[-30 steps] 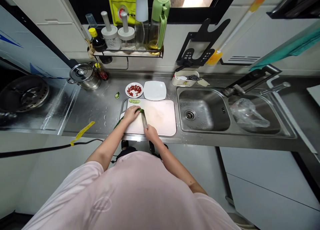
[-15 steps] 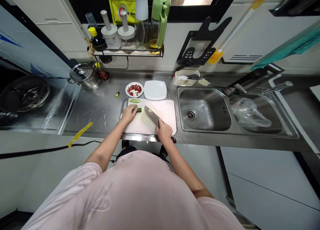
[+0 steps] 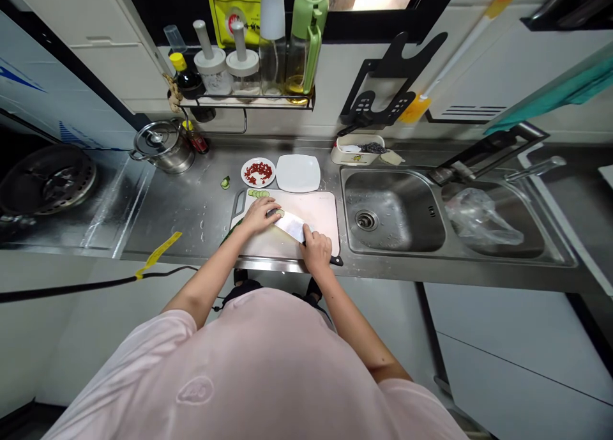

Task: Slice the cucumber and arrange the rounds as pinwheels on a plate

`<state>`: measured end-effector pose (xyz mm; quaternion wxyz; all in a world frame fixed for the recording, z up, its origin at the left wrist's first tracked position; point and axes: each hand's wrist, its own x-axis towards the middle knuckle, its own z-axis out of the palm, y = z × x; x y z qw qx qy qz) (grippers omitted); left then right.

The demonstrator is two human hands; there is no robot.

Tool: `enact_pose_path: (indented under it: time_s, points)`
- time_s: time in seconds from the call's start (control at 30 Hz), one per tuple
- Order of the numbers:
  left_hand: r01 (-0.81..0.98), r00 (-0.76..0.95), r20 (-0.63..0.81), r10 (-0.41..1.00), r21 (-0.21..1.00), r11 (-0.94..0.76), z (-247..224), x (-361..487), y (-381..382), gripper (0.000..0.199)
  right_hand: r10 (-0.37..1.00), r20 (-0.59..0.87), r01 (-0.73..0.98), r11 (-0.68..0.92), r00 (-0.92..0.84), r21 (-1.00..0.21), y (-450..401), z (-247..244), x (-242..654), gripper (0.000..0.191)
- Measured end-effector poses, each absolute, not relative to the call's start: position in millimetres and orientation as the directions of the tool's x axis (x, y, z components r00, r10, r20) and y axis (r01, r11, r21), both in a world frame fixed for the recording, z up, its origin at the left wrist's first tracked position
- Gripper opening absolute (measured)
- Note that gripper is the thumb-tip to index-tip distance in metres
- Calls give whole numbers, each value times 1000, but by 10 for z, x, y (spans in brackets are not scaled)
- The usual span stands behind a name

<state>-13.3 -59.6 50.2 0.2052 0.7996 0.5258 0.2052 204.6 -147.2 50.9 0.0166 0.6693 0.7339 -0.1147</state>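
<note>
My left hand is pressed over the cucumber, fingers curled on top. My right hand grips the kitchen knife by its handle. Hands apart, blade between them. Cucumber lies on the white cutting board, long axis running under my left hand from the board's left front edge up-right, pale cut end showing, dark green skin. Blade points up-left, tip just beside my left fingers, handle end past my right hand at the board's front right corner. Cucumber slices sit in a row at the board's back edge. Round white plate holds chopped red pieces, square white plate next to it
</note>
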Motion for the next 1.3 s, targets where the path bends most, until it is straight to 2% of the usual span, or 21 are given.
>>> enact_pose_path:
  time_s: [0.17, 0.3, 0.4, 0.53, 0.63, 1.03, 1.3]
  points:
    - [710, 426, 104, 899, 577, -403, 499, -104, -551, 25, 976, -180, 987, 99, -121, -126, -1490, 490, 2086, 57]
    - [698, 403, 72, 912, 620, -358, 470, -47, -535, 18, 977, -182, 987, 91, -114, -129, -1518, 447, 2135, 57]
    - [726, 260, 37, 965, 652, -220, 412, -43, -496, 16, 979, -183, 990, 67, -90, -124, -1545, 408, 2197, 57]
    - [740, -60, 17, 998, 672, 33, 289, -141, -349, 17, 983, -180, 993, 14, -35, -115, -1574, 385, 2298, 54]
    - [754, -164, -3, 986, 644, 127, 184, -228, -195, 18, 985, -170, 993, -20, 0, -120, -1585, 387, 2355, 52]
    - [814, -179, -75, 981, 548, 190, 73, -212, 127, 23, 980, -195, 986, -75, 44, -152, -1611, 390, 2383, 50]
    - [905, -118, -55, 992, 406, 130, 81, -185, 148, 24, 985, -167, 986, -65, 39, -156, -1617, 367, 2392, 49]
